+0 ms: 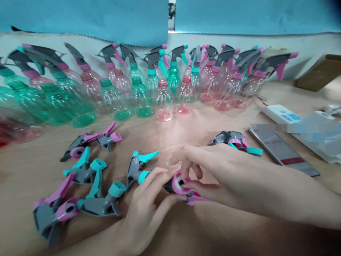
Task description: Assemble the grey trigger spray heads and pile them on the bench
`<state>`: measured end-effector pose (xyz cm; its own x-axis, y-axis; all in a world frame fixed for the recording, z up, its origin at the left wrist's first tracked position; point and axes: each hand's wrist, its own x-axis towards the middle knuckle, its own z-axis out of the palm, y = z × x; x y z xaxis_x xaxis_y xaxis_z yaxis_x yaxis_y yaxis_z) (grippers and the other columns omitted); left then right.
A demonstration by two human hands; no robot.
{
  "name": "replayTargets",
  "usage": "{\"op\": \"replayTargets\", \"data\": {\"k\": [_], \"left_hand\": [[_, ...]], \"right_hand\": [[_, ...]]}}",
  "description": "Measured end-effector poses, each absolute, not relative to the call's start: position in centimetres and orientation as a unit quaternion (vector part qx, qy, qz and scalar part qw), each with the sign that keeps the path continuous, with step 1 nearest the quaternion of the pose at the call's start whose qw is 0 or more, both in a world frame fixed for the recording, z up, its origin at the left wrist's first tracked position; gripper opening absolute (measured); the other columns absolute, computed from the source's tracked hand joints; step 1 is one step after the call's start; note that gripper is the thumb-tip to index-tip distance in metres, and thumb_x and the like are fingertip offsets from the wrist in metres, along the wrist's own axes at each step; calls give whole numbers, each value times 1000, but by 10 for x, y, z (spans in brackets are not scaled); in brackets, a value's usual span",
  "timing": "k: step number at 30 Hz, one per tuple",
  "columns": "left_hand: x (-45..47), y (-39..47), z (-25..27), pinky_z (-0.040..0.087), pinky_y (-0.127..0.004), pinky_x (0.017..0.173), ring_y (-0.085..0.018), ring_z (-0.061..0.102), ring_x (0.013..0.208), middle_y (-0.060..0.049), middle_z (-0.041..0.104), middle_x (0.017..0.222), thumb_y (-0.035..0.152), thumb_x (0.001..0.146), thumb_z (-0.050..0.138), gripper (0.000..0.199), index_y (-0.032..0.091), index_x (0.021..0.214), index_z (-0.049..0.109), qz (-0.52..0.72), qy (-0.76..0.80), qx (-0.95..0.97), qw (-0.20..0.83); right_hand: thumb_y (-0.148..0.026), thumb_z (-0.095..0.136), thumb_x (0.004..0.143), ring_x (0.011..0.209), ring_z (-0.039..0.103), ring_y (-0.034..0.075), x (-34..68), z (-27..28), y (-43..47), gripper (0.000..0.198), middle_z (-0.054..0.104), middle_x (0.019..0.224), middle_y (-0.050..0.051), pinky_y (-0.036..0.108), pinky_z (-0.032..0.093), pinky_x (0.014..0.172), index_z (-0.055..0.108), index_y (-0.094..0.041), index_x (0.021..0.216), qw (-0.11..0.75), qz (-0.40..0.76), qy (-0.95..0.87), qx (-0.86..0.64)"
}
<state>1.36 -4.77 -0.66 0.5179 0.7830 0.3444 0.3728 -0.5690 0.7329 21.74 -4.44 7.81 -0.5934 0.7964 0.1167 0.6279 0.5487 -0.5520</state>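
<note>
My left hand (147, 206) is closed around a grey spray trigger head with a pink collar (178, 183), its open end turned up. A white ring and a dark hole show inside the collar. My right hand (215, 170) comes in from the right, fingers bent over the collar and thumb at its rim; whether a small part sits between the fingers is hidden. Just left of my hands lies a trigger head with a turquoise lever (147, 156). Several more pink or turquoise trigger heads (102, 204) are spread to the left.
Along the back stand green bottles (137, 97) and pink bottles (163, 101), many topped with trigger heads. A small pile of trigger heads (233, 138) lies behind my right hand. Further right are a phone (279, 147), a white power strip (283, 115) and a brown case (318, 73).
</note>
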Motion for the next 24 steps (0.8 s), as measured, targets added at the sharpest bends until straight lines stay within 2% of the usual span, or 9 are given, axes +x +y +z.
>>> {"op": "replayTargets", "data": {"k": [4,6,9,11,14,17,21,24], "left_hand": [[14,-48,-5,50,-25,83,-15,58,90,-1,58,101,14,87,55,35,26,120,51,347,360,817,287],[14,-49,-5,50,-24,82,-15,58,90,-1,58,100,14,87,54,31,25,116,52,352,357,818,281],[14,-49,-5,51,-22,81,-15,58,92,-2,57,101,14,87,54,27,24,112,53,358,350,823,267],[14,-49,-5,51,-22,80,-15,59,91,-2,57,101,15,87,55,26,24,112,54,355,351,825,264],[13,-49,-6,50,-22,80,-14,59,91,-2,57,101,15,86,58,29,23,113,54,352,347,827,267],[12,-49,-8,49,-23,83,-15,58,94,-3,56,104,16,85,58,36,23,120,51,360,333,829,268],[13,-49,-11,49,-24,82,-16,57,95,-3,55,104,17,86,59,36,25,121,50,372,333,821,277],[15,-46,-12,48,-24,80,-15,56,92,-2,56,100,19,85,61,29,24,113,53,384,354,807,275]], "right_hand": [[-16,55,82,60,53,10,217,77,-44,21,60,75,-5,23,32,50,51,-23,101,177,242,-863,-407],[-19,54,84,68,56,11,216,77,-43,20,62,81,-4,23,35,54,50,-23,103,178,259,-862,-398],[-21,54,86,85,59,13,216,78,-42,32,64,99,-1,24,39,65,45,-24,117,178,283,-858,-390],[-20,54,85,87,58,13,217,78,-42,39,63,103,-2,24,40,68,43,-25,122,177,282,-857,-392],[-20,57,83,77,59,12,221,78,-44,39,64,94,-3,23,39,61,46,-27,120,175,258,-857,-410],[-23,60,82,73,58,13,224,79,-46,35,64,95,-2,22,37,55,49,-27,115,172,231,-862,-417],[-18,54,84,71,58,13,221,75,-46,24,65,90,-1,23,36,55,53,-24,107,173,217,-871,-405],[-15,51,85,70,58,13,214,69,-46,13,65,83,0,24,37,58,55,-20,97,182,203,-870,-411]]}}
